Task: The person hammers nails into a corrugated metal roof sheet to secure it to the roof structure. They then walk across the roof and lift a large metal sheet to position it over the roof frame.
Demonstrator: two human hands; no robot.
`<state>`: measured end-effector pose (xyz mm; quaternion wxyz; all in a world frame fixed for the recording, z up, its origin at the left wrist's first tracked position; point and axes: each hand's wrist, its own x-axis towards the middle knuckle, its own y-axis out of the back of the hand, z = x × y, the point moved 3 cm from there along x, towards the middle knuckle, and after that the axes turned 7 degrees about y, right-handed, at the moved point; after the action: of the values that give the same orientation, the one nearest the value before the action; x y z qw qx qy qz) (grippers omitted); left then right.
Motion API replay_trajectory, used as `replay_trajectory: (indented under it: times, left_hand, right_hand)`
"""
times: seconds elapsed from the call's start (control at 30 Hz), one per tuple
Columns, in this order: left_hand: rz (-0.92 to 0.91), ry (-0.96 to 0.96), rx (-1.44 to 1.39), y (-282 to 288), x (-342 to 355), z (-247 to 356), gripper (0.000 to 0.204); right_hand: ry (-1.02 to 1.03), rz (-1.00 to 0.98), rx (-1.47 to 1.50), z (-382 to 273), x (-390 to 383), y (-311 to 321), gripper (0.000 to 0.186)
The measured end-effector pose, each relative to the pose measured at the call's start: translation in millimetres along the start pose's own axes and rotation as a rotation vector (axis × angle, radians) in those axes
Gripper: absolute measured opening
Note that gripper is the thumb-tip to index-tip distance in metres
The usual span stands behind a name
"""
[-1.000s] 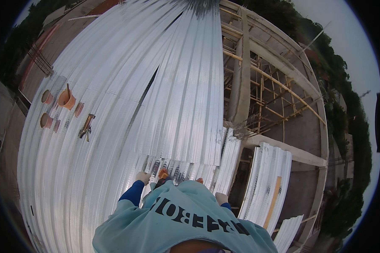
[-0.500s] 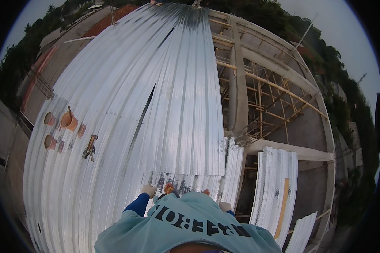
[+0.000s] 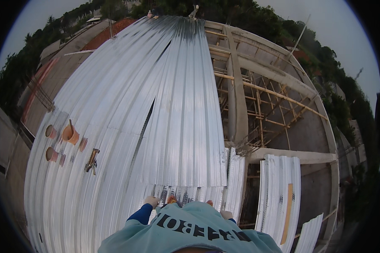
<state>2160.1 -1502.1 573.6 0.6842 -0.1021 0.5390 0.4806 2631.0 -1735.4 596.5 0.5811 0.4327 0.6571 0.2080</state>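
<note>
My left hand (image 3: 151, 201), light as if gloved, hangs beside my left leg below a blue sleeve, rounded and too small to show its fingers. On the other side my right hand (image 3: 226, 215) is partly covered by my light teal shirt (image 3: 198, 225), and its fingers are hidden. Nothing can be made out in either hand. Just ahead of both lies the near edge of a long ribbed metal sheet (image 3: 190, 126), apart from the hands. My feet (image 3: 172, 199) stand on ribbed metal at that edge.
Orange-brown buckets (image 3: 70, 134) and a hand tool (image 3: 92, 160) sit on the left sheets. A dark slit (image 3: 145, 120) runs between sheets. To the right, concrete beams (image 3: 237, 97) and bamboo poles (image 3: 278, 98) cross an open drop. Shorter sheets (image 3: 274, 194) span it nearby. Someone (image 3: 194, 12) is at the far edge.
The view has tilted up a little, so the sheets, buckets and beams appear lower. Both hands stay beside my body, near the same sheet edge.
</note>
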Motion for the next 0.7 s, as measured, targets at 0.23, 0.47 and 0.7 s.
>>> replay_trajectory:
  times: [0.23,0.47,0.7]
  left_hand:
    - [-0.006,0.032,-0.118,5.7,-0.6,-1.1,0.039]
    - [-0.023,-0.01,-0.051,-6.1,-10.6,24.4,0.038]
    - [-0.029,-0.065,0.086,-11.1,13.4,3.7,0.043]
  right_hand:
    - [-0.049,-0.049,0.031,-13.2,5.4,19.8,0.019]
    - [-0.015,0.003,-0.046,2.7,-3.0,19.4,0.018]
    - [-0.206,0.022,0.54,-9.0,-10.7,36.2,0.026]
